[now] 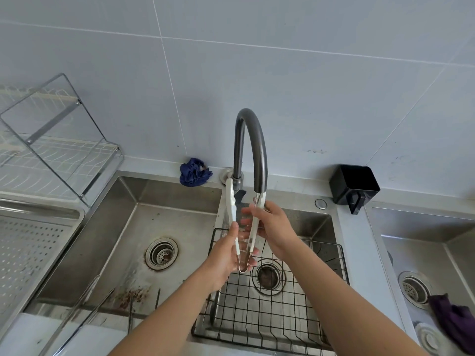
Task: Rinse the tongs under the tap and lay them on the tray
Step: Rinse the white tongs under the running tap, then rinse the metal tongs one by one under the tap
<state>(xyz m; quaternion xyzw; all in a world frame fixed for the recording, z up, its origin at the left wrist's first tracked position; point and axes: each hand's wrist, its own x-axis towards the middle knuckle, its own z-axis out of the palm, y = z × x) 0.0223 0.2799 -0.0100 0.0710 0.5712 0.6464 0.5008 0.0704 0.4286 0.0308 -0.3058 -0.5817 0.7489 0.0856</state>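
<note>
While the white tongs sit right under the spout of the dark gooseneck tap, we have both hands on them: our left hand is wrapped around the hinge end and one arm, and our right hand is closed around the other arm just below the outlet. The tongs stand splayed, tips up toward the tap, metal spring loop at the bottom over the wire rack in the middle basin. We cannot make out a clear stream, so whether water is running is hard to say. The risks from here, as we judge them: wet plastic is slick, and a loose grip could drop the tongs through to the rack or let them spring wider and knock the spout; water hitting the angled arms could also splash forward over the counter edge. The perforated steel tray waits well apart on the far left, so the carry crosses the open left sink and could drip or slip there. Materials are telling: smooth glossy white arms with scalloped tips, a thin bare-metal hinge, brushed stainless basins with rust-coloured stains, a black coated grid, matte tap.
</note>
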